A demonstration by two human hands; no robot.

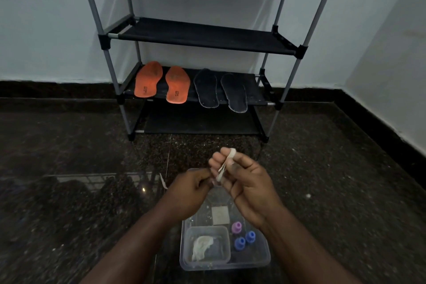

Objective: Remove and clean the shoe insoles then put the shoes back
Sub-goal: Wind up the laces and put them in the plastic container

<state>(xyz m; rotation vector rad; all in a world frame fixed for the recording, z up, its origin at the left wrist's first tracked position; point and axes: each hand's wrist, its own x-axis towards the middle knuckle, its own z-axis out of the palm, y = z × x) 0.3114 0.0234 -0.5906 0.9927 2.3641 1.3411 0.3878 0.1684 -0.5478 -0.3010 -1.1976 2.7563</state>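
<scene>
Two orange insoles (pixel 161 83) and two black insoles (pixel 220 91) lie side by side on a lower shelf of the black shoe rack (pixel 202 37). No shoes show on the visible shelves. In front of the rack, above the floor, my right hand (pixel 244 177) pinches a thin pale strip (pixel 224 166) that loops over a raised fingertip. My left hand (pixel 191 188) is curled just to its left, fingertips at the strip's lower end; whether it pinches the strip is unclear.
A clear plastic box (pixel 184 244) sits on the dark stone floor below my hands. It holds a smaller tub with a crumpled white cloth (pixel 201 246), a purple-capped and two blue-capped bottles (pixel 244 238) and a pale square pad. A small white scrap (pixel 163 181) lies on the floor.
</scene>
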